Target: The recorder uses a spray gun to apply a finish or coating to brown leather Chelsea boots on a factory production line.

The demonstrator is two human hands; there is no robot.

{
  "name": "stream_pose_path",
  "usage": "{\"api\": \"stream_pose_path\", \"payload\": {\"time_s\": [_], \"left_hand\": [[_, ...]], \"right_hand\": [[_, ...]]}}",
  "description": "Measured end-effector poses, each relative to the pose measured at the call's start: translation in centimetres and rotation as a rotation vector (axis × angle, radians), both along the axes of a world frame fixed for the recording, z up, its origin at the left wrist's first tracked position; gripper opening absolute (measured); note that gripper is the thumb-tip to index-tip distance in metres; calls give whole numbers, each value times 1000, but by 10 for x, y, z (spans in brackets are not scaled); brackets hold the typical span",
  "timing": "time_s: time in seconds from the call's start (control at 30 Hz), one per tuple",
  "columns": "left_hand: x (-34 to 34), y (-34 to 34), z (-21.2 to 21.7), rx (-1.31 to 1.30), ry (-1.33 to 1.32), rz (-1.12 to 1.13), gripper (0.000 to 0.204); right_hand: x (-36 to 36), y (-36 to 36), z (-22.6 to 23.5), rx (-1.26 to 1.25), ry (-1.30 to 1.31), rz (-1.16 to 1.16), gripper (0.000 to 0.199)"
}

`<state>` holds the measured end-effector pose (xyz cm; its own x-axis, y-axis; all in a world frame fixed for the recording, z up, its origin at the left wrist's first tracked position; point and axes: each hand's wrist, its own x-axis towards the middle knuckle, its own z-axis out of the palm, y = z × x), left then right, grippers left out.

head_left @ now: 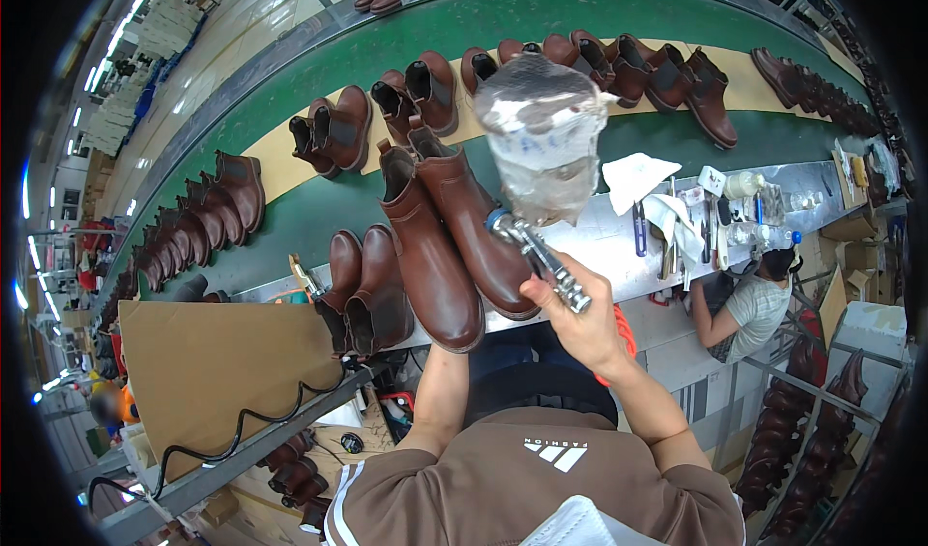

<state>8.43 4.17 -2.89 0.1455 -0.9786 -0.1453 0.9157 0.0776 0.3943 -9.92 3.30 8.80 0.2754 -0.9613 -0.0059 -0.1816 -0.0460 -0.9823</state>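
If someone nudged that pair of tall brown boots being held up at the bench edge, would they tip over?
Probably. The brown boots are tall, lean tilted and overhang the metal bench, apparently propped from beneath by the left hand, which is hidden. Their glossy leather looks fairly stiff and perhaps slippery.

A green conveyor belt (319, 213) curves across the upper frame, carrying rows of brown ankle boots (338, 130) on a tan strip. A cardboard sheet (208, 367) lies at lower left, with a black cable (242, 425) along its edge. At right, a seated co-worker (754, 300) faces a metal bench (619, 242) holding white cloths (633, 179) and small bottles (744, 186).
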Motion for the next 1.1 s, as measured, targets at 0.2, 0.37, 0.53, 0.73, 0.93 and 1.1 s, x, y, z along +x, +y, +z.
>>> {"api": "stream_pose_path", "payload": {"time_s": [0.2, 0.37, 0.53, 0.73, 0.93, 1.1], "left_hand": [[1, 1, 0, 8, -3, -4, 51], [-1, -1, -2, 10, -12, -17, 50], [-2, -2, -2, 8, -22, -30, 50], [0, -1, -2, 13, -23, -20, 49], [6, -1, -2, 6, -32, -14, 48], [6, -6, -3, -6, -34, -24, 48]], "right_hand": [[-14, 0, 1, 143, -41, -163, 44], [-17, 6, 19, 111, -16, -23, 42], [-2, 3, 20, -30, -15, 69, 45], [-10, -2, 16, 99, -10, -78, 45], [-25, -6, 24, 121, -16, 26, 42], [-27, -11, 29, 0, 11, 159, 41]]}}
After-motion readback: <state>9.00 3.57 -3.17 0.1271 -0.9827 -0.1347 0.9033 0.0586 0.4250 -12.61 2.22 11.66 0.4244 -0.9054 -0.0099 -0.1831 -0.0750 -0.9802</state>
